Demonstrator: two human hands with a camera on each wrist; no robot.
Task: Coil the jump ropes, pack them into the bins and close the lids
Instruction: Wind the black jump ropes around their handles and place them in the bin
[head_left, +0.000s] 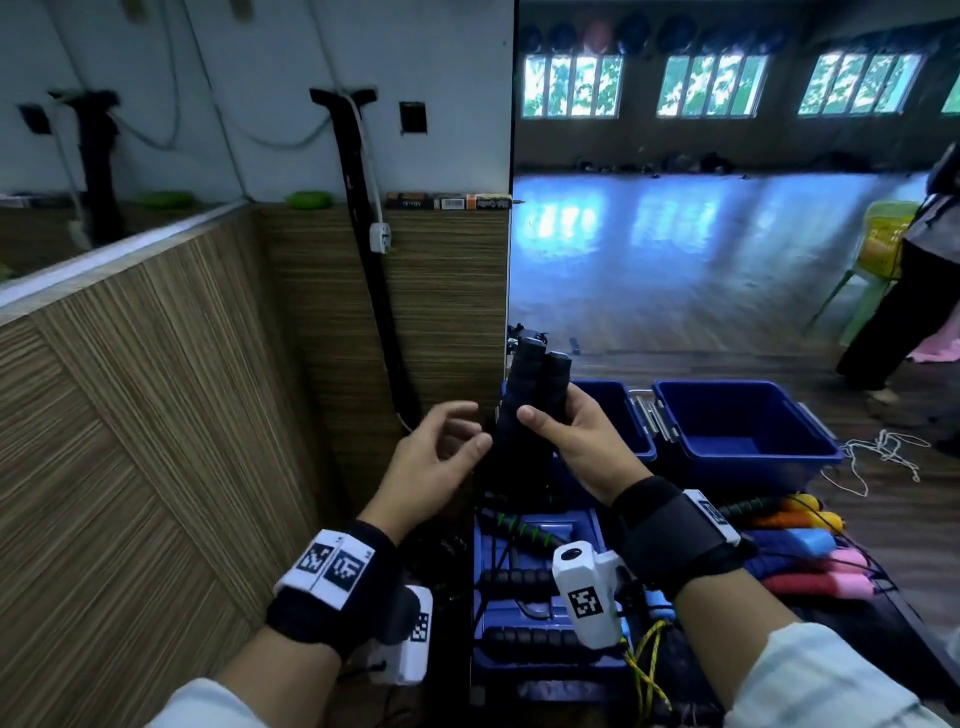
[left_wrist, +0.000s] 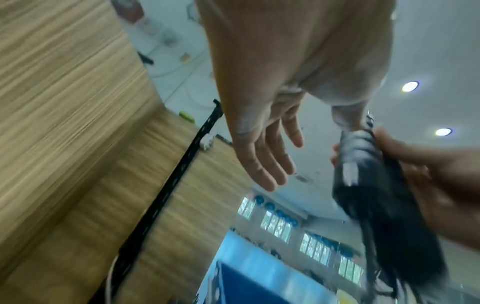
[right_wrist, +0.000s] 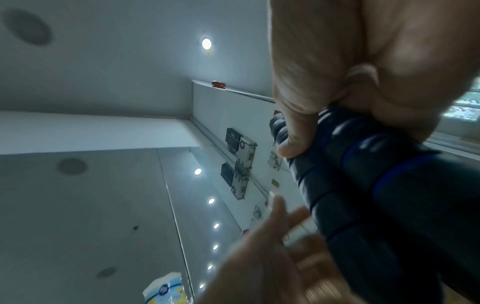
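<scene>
— Right hand?
— Wrapped round two black ribbed handles, thumb across the front, handles upright and side by side, tops splayed a little. Same grip seen from the right wrist: thumb pressed on the near handle, blue rings between the ribs.
— Rope itself?
— Dark cord hanging in a blurred bunch below the handles in the left wrist view; coiled or loose, cannot tell.
— Left hand?
— Holding nothing. Fingers loosely spread and slightly bent, just beside the handles, fingertips near but apart from them. From the left wrist, fingers almost straight.
— Bins?
— Two blue ones on the floor ahead. Right bin lidless, nothing seen inside. Left bin mostly hidden behind the right hand; touching its neighbour at the clasps.
— Closer in?
— A blue lid lying flat under the wrists, with more black handles and a black-and-green rope on it. To the right, a heap of handles: orange, light blue, pink. White cord tangled on the floor past the right bin.
— Surroundings?
— Wood-panelled wall on the left; someone in dark trousers standing at the far right.
</scene>
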